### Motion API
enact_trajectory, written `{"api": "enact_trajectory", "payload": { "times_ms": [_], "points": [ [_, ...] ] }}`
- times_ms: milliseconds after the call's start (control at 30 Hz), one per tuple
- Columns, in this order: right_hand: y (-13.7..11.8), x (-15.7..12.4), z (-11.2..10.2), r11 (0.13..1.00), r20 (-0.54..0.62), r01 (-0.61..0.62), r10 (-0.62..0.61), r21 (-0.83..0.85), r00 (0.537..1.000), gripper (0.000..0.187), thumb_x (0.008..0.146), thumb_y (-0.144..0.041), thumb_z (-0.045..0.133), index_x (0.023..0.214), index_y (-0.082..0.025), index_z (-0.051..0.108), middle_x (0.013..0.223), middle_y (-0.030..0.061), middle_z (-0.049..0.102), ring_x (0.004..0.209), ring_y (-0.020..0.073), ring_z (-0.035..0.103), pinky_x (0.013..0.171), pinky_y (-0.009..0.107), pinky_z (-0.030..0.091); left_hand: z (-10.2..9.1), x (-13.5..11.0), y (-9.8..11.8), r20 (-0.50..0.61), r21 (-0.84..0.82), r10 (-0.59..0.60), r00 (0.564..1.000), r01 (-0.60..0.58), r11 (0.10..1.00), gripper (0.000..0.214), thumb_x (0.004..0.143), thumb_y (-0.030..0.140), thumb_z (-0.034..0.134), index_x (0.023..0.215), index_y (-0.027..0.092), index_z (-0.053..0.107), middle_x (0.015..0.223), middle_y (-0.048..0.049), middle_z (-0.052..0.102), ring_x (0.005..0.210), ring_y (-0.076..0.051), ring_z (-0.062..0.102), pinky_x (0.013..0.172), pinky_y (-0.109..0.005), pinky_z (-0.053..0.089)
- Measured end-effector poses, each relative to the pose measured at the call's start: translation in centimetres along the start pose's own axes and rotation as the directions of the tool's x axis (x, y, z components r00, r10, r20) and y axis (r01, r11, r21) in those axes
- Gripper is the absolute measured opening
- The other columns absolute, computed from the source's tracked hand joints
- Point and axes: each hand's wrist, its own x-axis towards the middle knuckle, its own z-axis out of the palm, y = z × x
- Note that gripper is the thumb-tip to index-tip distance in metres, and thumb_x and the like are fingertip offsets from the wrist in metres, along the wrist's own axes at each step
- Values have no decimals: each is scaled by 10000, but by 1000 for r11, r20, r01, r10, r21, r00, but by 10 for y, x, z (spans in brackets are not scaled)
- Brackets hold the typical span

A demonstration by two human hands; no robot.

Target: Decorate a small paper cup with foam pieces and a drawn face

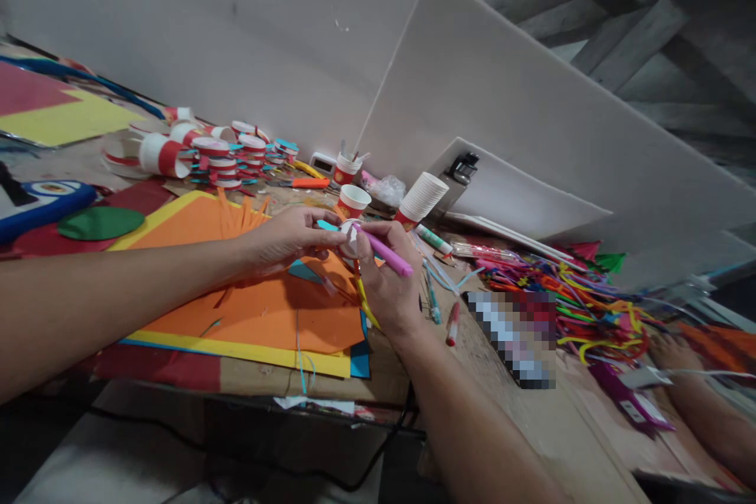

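Note:
My left hand [298, 240] pinches a small round white paper-cup piece [348, 242] with a light-blue strip [327, 225] sticking out of it. Between the fingers of my right hand [393, 283] is a pink-purple marker [387, 252], its far end against the white piece. The exact spot of its tip is too small to make out. Both hands are above orange paper sheets [236, 315], which lie on yellow and blue ones. A yellow curved thing [367, 305] shows beside my right hand, partly hidden by it.
Red-and-white cup crafts [218, 157] crowd the back left. Behind my hands stand a paper cup [354, 198], a tilted cup stack [422, 198] and a bottle [454, 181]. To the right lie a red marker [453, 323] and colourful pipe cleaners [567, 295]. Another person's arm [702, 409] rests far right.

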Motion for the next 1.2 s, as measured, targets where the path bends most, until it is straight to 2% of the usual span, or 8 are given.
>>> {"api": "enact_trajectory", "payload": {
  "times_ms": [233, 533, 733, 1200],
  "points": [
    [1, -1, 1, 1000, 7, 14, -14, 14, 1000, 97, 874, -287, 588, 898, -199, 622, 868, 28, 689, 774, 150, 632, 698, 291, 499, -1, 0, 0, 6, -2, 4, 1000, -4, 1000, 271, 730, 295, 758, 961, 166, 700, 913, -66, 691, 826, -147, 624, 661, -224, 431],
    [1, -1, 0, 999, 24, 13, -14, 47, 1000, 94, 872, -286, 587, 908, -205, 621, 879, 31, 693, 786, 156, 641, 707, 302, 509, -4, 2, -1, 67, -13, 11, 998, -11, 1000, 259, 755, 318, 735, 967, 170, 721, 903, -75, 695, 832, -149, 622, 664, -232, 410],
    [-1, -1, 0, 999, 35, -2, 1, 34, 999, 101, 873, -295, 582, 904, -207, 622, 881, 39, 699, 793, 165, 647, 712, 310, 515, -4, 2, 0, 67, 5, 14, 998, -15, 1000, 259, 738, 342, 738, 908, 147, 723, 883, -87, 700, 814, -165, 616, 657, -250, 411],
    [-5, -2, -1, 999, 53, -4, 2, 45, 999, 87, 861, -286, 605, 896, -208, 621, 860, 32, 702, 785, 162, 646, 723, 312, 512, -7, 3, 2, 87, -10, -19, 996, 20, 1000, 255, 733, 326, 743, 924, 157, 737, 882, -74, 705, 767, -141, 605, 653, -235, 422]
  ]
}}
